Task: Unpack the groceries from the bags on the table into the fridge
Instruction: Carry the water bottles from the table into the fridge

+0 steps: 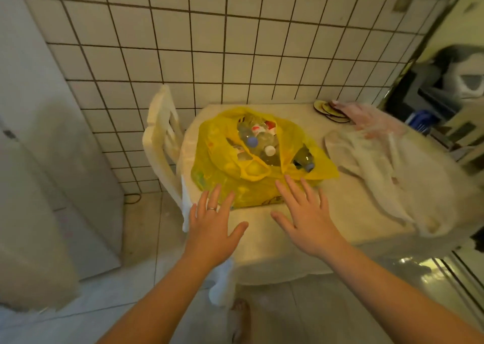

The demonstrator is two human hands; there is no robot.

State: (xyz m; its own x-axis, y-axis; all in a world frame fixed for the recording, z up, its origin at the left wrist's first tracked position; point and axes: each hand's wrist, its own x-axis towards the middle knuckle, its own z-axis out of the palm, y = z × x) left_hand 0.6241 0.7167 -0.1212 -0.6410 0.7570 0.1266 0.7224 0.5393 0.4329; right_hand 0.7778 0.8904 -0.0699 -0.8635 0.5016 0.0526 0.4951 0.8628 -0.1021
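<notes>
A yellow plastic bag [225,176] stands on the white table [340,213], its mouth open. Inside it lie several clear plastic bottles [258,141] with blue and white caps. My left hand [213,223] hovers just in front of the bag's near left corner, fingers straight and spread, a ring on one finger. My right hand [306,215] is stretched out flat beside the bag's near right corner, fingers spread, holding nothing. A white fridge [52,124] stands at the left, its door closed.
A limp whitish plastic bag [387,176] lies on the right half of the table, with a pinkish one behind it. Round coasters [330,110] sit at the table's far edge. A white plastic chair [162,139] stands between table and fridge. A tiled wall is behind.
</notes>
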